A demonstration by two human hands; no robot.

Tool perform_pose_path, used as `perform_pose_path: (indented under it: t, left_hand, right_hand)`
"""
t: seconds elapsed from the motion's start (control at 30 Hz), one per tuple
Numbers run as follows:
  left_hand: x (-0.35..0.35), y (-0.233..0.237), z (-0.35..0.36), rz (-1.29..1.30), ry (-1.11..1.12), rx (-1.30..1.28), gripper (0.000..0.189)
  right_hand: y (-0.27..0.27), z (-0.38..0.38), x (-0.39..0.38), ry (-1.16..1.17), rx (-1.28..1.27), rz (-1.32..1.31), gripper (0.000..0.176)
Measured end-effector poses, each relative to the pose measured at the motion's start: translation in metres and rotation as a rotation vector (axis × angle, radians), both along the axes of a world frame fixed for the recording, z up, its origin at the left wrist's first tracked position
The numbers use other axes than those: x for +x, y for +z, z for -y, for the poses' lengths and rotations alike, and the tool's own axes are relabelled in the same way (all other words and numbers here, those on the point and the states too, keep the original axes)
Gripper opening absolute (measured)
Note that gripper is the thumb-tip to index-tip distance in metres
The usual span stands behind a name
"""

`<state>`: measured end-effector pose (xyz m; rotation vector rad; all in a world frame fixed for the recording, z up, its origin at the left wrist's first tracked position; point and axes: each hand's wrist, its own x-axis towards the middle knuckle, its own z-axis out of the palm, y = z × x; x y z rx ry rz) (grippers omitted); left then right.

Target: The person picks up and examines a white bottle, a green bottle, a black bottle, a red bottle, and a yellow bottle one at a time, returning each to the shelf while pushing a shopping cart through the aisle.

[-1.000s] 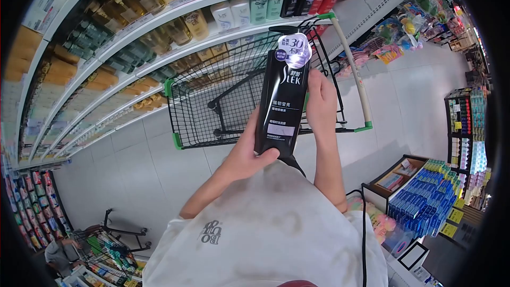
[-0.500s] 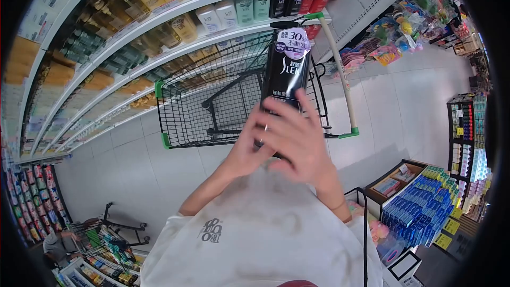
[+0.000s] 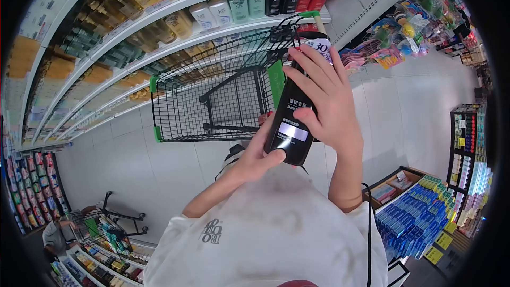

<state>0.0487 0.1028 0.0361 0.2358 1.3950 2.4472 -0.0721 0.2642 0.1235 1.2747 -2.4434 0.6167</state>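
A black shampoo bottle (image 3: pixel 293 106) with white lettering and a silvery label patch is tilted in front of my chest. My left hand (image 3: pixel 260 157) grips its lower end, the thumb on the front near the base and the other fingers hidden behind. Across the upper front lies my right hand (image 3: pixel 332 98), fingers spread and reaching to the left edge, thumb apart lower down. It partly covers the round purple-and-white "30" sticker (image 3: pixel 320 46). A wire shopping cart (image 3: pixel 186 111) with green corners stands just beyond the bottle.
Curved store shelves (image 3: pixel 186 18) hold rows of yellow, white, green, black and red bottles. A display of blue boxes (image 3: pixel 411 218) is at right; bagged colourful goods (image 3: pixel 404 29) hang beyond. At lower left a person (image 3: pixel 56 236) is beside another cart (image 3: pixel 98 228).
The bottle has come lower and tilted to the right. My right hand has moved up from its lower part to its upper front, and my left hand now shows at the base.
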Motion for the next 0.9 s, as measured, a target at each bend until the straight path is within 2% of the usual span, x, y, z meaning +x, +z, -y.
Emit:
perform_pose_path:
  t: [0.1,0.17,0.2,0.3,0.37,0.4,0.47,0.5,0.53,0.57,0.8,0.87,0.9]
  left_hand:
    - [0.001,-0.010,0.002,-0.077,0.093,-0.043,0.092]
    - [0.004,-0.023,0.006,-0.092,0.252,-0.090,0.090]
    - [0.005,-0.016,0.010,-0.046,0.288,-0.032,0.089]
    - [-0.008,-0.006,0.029,-0.109,0.287,-0.034,0.090]
    - [-0.006,-0.004,0.039,-0.102,0.335,-0.023,0.092]
    - [-0.003,-0.001,0.046,-0.075,0.326,-0.031,0.092]
    - [-0.002,0.006,0.057,-0.102,0.359,-0.079,0.094]
    - [0.000,0.006,0.062,-0.104,0.363,-0.074,0.094]
    - [0.001,0.006,0.067,-0.133,0.375,-0.110,0.094]
    - [0.003,0.006,0.072,-0.162,0.386,-0.148,0.095]
    - [0.018,0.007,0.104,-0.156,0.336,-0.100,0.096]
    - [0.020,0.006,0.113,-0.178,0.296,-0.084,0.097]
    - [0.022,0.005,0.118,-0.179,0.295,-0.080,0.097]
  right_hand:
    - [0.000,0.007,0.021,0.039,-0.001,0.033,0.071]
    - [0.000,0.012,0.043,0.205,0.018,0.240,0.063]
    - [-0.002,0.012,0.050,0.214,0.023,0.237,0.063]
    - [-0.018,0.009,0.062,0.297,-0.080,0.348,0.059]
    - [-0.032,0.001,0.062,0.250,-0.345,0.451,0.047]
    - [-0.041,-0.003,0.064,0.256,-0.339,0.454,0.047]
    - [-0.056,-0.008,0.069,-0.098,-0.464,0.489,0.026]
    - [-0.061,-0.008,0.073,-0.095,-0.459,0.487,0.026]
    - [-0.065,-0.007,0.078,-0.181,-0.664,0.693,0.020]
    - [-0.067,-0.004,0.081,-0.270,-0.869,0.899,0.020]
    - [-0.070,0.035,0.077,-0.409,-0.836,0.868,0.032]
    - [-0.081,0.036,0.074,-0.154,-0.848,0.768,0.036]
    - [-0.077,0.044,0.075,-0.157,-0.845,0.765,0.036]
